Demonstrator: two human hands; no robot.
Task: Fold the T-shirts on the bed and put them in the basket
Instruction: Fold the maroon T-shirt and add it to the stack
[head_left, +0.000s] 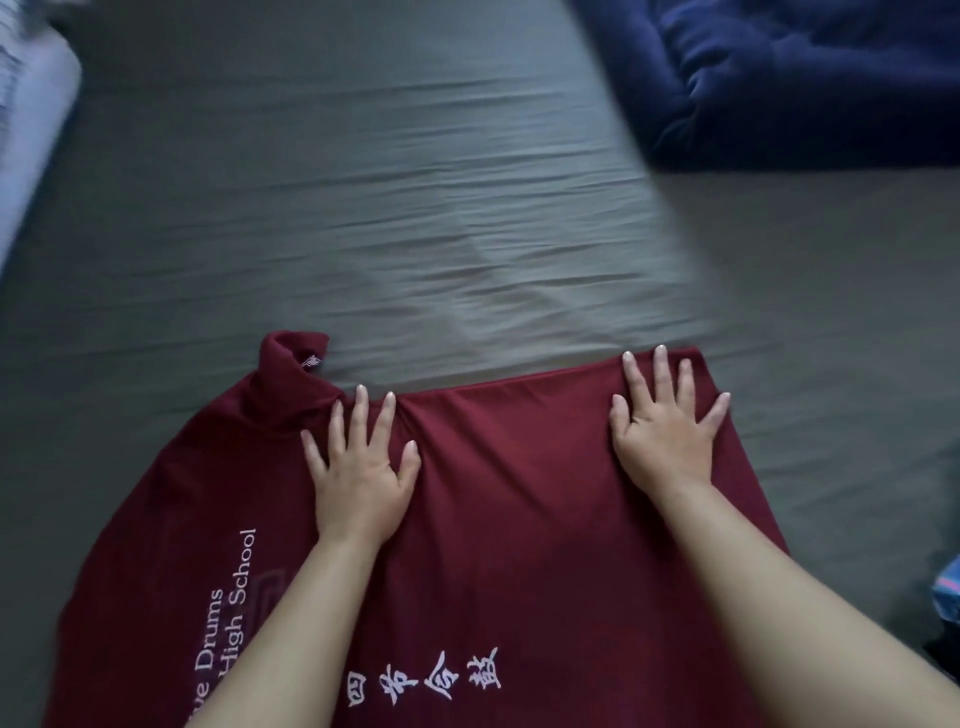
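Navy blanket (810, 78) beyond flattened T-shirt (519, 493)

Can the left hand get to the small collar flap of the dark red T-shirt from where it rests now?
Probably yes. The left hand lies flat on the dark red T-shirt, and the small collar flap sticks up just beyond its fingertips with nothing between them.

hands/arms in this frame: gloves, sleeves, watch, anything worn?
Nothing worn that shows. The left hand and right hand are bare: no gloves, rings or watch visible. Both forearms are bare up to the frame's bottom edge, so no sleeve is in view. Fingernails are short and look unpainted, though the picture is slightly blurred.
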